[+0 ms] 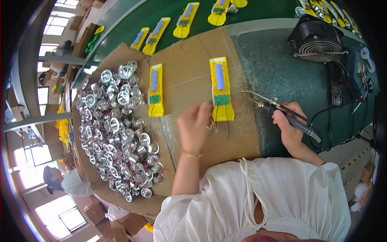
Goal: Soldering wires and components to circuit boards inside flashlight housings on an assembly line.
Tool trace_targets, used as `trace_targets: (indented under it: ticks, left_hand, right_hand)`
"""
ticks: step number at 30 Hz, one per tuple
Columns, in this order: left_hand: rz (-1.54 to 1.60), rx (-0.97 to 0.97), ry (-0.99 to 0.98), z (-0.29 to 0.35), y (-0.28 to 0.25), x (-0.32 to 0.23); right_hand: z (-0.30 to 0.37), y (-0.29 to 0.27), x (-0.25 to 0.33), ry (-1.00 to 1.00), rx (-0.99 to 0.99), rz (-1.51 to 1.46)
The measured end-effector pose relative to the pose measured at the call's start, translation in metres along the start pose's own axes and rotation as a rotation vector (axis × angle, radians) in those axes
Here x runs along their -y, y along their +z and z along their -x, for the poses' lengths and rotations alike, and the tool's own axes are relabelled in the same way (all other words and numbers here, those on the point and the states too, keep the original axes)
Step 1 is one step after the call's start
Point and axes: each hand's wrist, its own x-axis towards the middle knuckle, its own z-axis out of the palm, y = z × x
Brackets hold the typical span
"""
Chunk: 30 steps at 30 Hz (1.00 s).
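Observation:
My right hand (289,124) is wrapped round a soldering iron (288,117) with a thin curved metal tube along it. The iron's tip points left, toward a yellow plastic housing (227,111) that lies on the cardboard in front of me. This housing carries a blue cylindrical battery (219,76) and a small green circuit board (221,99), with thin wires at its lower end. At the housing's lower left edge is my left hand (194,127), its fingers pinched together and slightly blurred. A small shiny metal piece (213,128) shows beside it; what the fingers hold is hidden.
Silver reflector cups (117,129) with red wires are heaped at left. Another yellow housing (156,90) lies beside them. More housings (186,20) stand along the green surface behind. A black fan (318,40) sits at far right, with cables nearby. A person (66,179) is at far left.

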Motion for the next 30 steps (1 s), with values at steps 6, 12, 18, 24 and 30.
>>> trace_targets:
  ticks: [6, 12, 18, 24, 30]
  left_hand:
    - [-0.717, 0.318, 0.371, -0.036, 0.017, -0.017]
    - [-0.726, 0.187, 0.667, -0.153, 0.134, -0.091]
    - [-1.023, -0.018, 0.464, -0.231, 0.124, -0.101]
    - [-1.01, 0.001, 0.669, -0.189, 0.086, -0.071]
    - [-0.68, -0.12, 0.661, -0.044, -0.012, -0.026]
  right_hand:
    - [-0.001, -0.016, -0.006, 0.126, -0.063, 0.004]
    - [0.0, -0.01, -0.013, 0.12, -0.073, 0.054]
    - [-0.004, -0.017, -0.021, 0.055, -0.006, 0.063]
    - [-0.005, -0.022, -0.02, 0.102, -0.064, 0.034]
    - [-0.01, -0.015, -0.018, 0.123, -0.021, 0.02]
